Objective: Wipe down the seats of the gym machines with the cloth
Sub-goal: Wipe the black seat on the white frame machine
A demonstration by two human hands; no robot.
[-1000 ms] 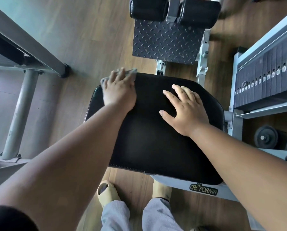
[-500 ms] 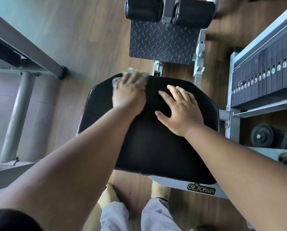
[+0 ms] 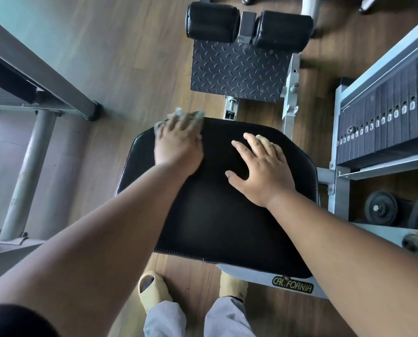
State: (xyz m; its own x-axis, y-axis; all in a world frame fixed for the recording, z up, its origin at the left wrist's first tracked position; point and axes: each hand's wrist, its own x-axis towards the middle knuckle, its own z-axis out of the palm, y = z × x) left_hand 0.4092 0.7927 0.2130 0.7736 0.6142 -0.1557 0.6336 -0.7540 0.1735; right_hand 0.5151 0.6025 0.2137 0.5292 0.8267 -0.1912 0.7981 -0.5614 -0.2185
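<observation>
A black padded seat (image 3: 222,220) fills the middle of the head view, mounted on a pale metal frame marked CALIFORNIA. My left hand (image 3: 178,144) presses flat on a grey-green cloth (image 3: 197,116) at the seat's far left corner; only the cloth's edges show past my fingertips. The hand is motion-blurred. My right hand (image 3: 263,166) lies flat on the seat's far right part with fingers spread and nothing under it.
A black tread plate (image 3: 237,71) and two black roller pads (image 3: 249,26) lie beyond the seat. A weight stack (image 3: 392,113) in a pale frame stands at the right, with weight plates (image 3: 383,207) below. A grey machine frame (image 3: 30,142) stands left. My feet are under the seat's near edge.
My left hand slid the cloth right along the seat's far edge, then back left toward the corner. My right hand stayed planted on the seat.
</observation>
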